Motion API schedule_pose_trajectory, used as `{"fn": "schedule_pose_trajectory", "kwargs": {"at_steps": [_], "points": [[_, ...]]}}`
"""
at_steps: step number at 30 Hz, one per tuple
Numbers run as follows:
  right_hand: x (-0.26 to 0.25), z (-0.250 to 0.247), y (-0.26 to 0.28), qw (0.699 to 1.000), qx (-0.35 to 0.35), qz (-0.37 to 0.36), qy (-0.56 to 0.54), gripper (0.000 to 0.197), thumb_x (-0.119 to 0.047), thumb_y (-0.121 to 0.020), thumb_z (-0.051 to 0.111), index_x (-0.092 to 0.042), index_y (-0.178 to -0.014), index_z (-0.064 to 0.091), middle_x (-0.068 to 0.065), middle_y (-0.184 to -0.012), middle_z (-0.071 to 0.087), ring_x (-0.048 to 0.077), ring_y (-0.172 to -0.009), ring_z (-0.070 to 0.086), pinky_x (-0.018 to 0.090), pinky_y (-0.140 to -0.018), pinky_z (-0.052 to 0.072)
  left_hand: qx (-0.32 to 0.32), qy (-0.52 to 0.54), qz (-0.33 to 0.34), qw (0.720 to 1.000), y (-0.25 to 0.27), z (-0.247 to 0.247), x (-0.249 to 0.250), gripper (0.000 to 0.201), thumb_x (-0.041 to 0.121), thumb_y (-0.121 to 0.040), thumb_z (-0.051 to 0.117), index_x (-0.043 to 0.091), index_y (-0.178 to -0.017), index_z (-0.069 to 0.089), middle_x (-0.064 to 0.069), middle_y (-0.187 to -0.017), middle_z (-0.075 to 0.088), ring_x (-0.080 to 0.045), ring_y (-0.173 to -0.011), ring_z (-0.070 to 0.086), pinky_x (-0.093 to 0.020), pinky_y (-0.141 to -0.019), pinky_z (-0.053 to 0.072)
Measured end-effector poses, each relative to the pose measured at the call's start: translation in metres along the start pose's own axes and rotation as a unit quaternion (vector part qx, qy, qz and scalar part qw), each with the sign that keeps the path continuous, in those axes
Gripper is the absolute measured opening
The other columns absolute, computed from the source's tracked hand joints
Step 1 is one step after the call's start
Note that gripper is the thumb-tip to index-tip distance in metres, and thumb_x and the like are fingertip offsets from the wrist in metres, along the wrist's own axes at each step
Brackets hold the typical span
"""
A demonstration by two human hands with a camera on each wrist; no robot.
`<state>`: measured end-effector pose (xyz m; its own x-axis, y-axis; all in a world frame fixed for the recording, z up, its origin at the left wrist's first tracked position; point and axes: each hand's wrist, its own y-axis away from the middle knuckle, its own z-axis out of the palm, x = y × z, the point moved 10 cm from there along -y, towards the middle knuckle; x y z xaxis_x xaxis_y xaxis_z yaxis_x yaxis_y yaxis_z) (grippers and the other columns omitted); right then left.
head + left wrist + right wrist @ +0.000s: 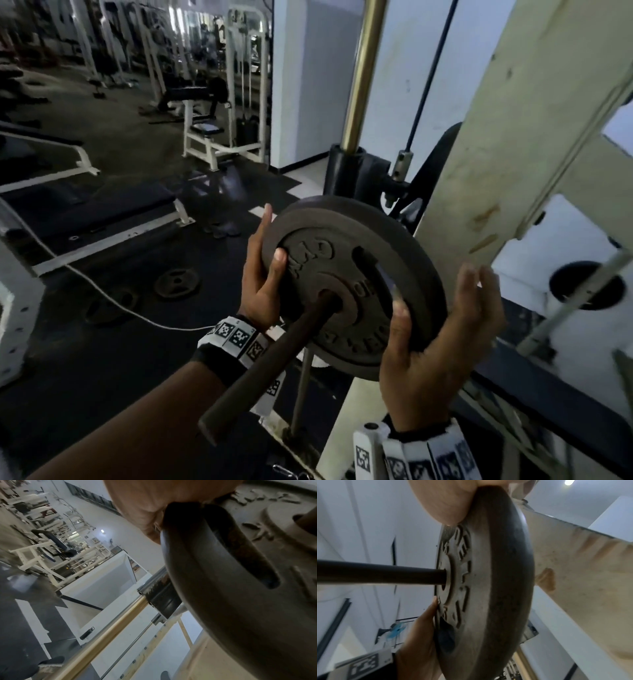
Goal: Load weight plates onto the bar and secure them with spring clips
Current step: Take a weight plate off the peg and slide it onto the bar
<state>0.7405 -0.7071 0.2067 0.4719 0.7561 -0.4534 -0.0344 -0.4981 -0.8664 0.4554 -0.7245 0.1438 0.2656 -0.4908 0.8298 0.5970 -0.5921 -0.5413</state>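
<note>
A dark round weight plate (404, 260) sits on the dark bar (274, 363), which passes through its centre hole and ends towards me. The rim of a second plate shows just behind it. My left hand (265, 260) grips the plate's left rim, thumb on the face and fingers behind. At the lower right rim my right hand (442, 329) holds it the same way. In the left wrist view the left hand (145, 500) sits on the plate (240, 615). In the right wrist view the bar (385, 573) enters the plate (501, 588), with the right hand (447, 500) on its edge.
A cream machine upright (496, 137) stands close behind the plate on the right. A brass guide rod (359, 75) and a black cable (431, 75) rise behind it. Loose plates (176, 282) and a white cord (102, 294) lie on the dark floor, left. A small wire clip-like piece (287, 474) shows at the bottom edge.
</note>
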Motion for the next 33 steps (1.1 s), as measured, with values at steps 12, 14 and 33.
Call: {"fn": "schedule_pose_trajectory", "kwargs": {"at_steps": [12,14,33], "points": [[0.059,0.027,-0.032,0.992,0.063,0.058,0.094,0.089,-0.055,-0.098,0.049,0.006,-0.158,0.025,0.032,-0.167,0.017,0.043,-0.158,0.02,0.067,-0.118,0.028,-0.038,-0.107,0.088,0.99,-0.062,0.047,-0.036,0.072,0.076,-0.094,0.039,0.05,-0.157,0.017,-0.005,-0.157,0.023,0.003,-0.146,0.031,-0.011,-0.118,0.031],[0.064,0.029,-0.031,0.99,0.069,0.069,0.102,0.089,-0.056,-0.098,0.048,0.005,-0.159,0.024,0.03,-0.168,0.017,0.04,-0.158,0.02,0.065,-0.121,0.025,-0.049,-0.108,0.08,0.99,-0.068,0.053,-0.039,0.065,0.076,-0.094,0.04,0.064,-0.153,0.015,-0.007,-0.159,0.022,-0.014,-0.151,0.03,-0.026,-0.123,0.032],[0.076,0.025,-0.029,0.987,0.025,0.113,0.107,0.083,-0.055,-0.099,0.049,-0.009,-0.163,0.022,0.016,-0.172,0.017,0.031,-0.161,0.015,0.066,-0.119,0.029,0.044,-0.13,0.036,0.99,-0.04,0.036,-0.024,0.076,0.038,-0.095,0.069,0.028,-0.159,0.031,0.001,-0.141,0.035,-0.012,-0.13,0.049,-0.022,-0.107,0.041]]}}
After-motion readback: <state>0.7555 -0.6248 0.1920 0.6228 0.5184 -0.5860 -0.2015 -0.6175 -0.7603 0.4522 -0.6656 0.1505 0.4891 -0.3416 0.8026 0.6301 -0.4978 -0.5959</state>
